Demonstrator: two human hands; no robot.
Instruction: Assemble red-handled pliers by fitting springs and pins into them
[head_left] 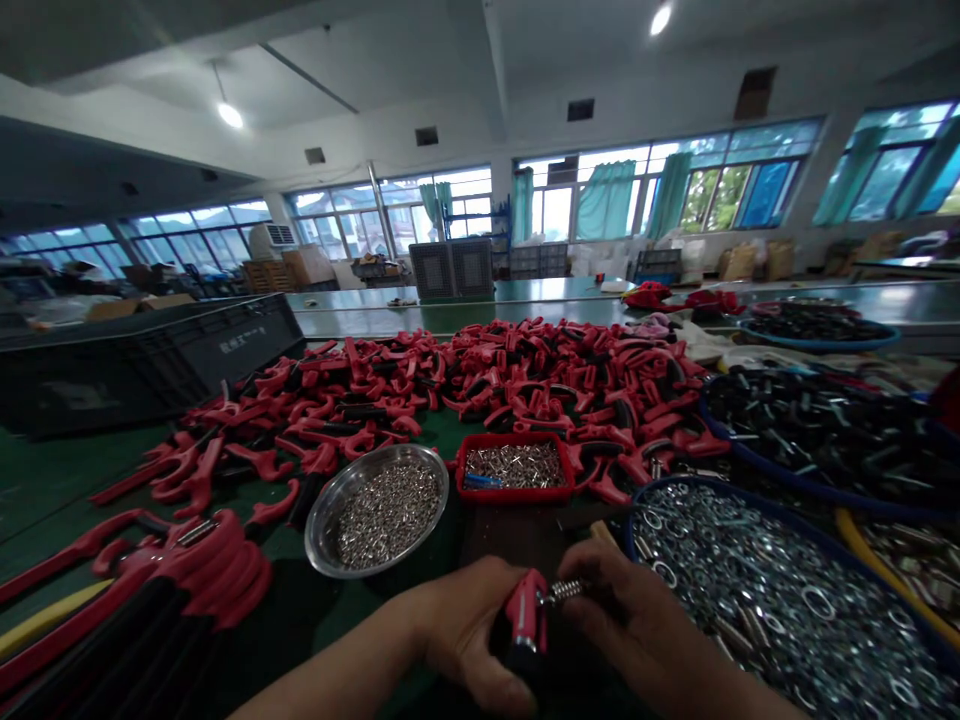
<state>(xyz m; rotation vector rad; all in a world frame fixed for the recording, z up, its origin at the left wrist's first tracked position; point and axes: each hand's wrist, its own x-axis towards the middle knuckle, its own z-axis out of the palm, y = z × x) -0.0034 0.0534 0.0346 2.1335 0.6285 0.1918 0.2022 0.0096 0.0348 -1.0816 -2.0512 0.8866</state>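
Here, left hand point(469, 630) clasps red handle point(527, 612); right hand point(622, 610) pinches spring point(566, 590).

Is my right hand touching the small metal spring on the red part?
Touching. The head view shows the right hand pinching the end of the spring, with no gap, while the left hand holds the red part.

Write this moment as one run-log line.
left hand: grips red handle | right hand: pinches metal spring against it | nearby: steel bowl, red tray, basin of washers
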